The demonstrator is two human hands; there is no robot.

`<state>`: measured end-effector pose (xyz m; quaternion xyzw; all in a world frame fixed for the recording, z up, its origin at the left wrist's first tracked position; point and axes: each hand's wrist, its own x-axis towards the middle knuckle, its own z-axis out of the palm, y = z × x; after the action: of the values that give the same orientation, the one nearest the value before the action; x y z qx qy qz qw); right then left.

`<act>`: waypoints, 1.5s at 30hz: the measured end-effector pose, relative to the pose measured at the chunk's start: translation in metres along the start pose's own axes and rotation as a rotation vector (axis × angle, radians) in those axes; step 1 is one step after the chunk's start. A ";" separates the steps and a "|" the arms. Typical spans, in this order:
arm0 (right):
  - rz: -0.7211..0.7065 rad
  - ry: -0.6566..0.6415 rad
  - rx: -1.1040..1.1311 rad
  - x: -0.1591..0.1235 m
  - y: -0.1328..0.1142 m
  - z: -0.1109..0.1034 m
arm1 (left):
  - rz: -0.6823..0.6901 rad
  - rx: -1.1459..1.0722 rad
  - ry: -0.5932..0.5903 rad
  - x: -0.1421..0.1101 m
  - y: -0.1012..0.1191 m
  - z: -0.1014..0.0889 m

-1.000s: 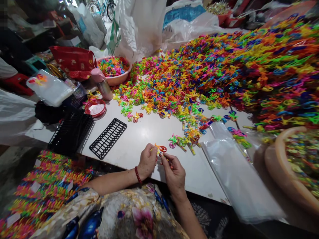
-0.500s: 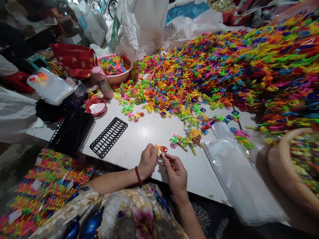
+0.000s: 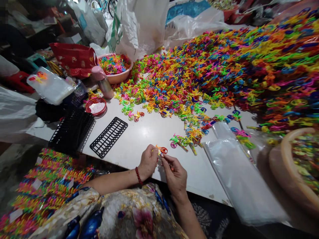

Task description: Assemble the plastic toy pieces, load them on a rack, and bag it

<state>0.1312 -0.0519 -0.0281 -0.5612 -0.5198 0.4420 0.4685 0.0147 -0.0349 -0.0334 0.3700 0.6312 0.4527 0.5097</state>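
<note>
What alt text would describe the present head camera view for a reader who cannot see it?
A left hand and a right hand hold a small red-and-yellow plastic piece over a white table. Beyond spreads a large heap of colourful pieces; a black slotted tray lies to the left and clear plastic bags to the right.

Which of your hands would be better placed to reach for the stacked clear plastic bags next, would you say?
Probably the right hand: it is nearer the plastic bags, across bare white tabletop, while the left hand is farther off. Both are at the colourful toy, though.
</note>
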 end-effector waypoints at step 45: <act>0.347 -0.038 0.512 0.027 -0.007 0.010 | -0.290 -0.683 -0.252 0.031 0.037 -0.037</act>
<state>0.1217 -0.0237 -0.0231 -0.4969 -0.2967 0.6424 0.5024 -0.0281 -0.0018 -0.0047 0.1389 0.4221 0.5111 0.7357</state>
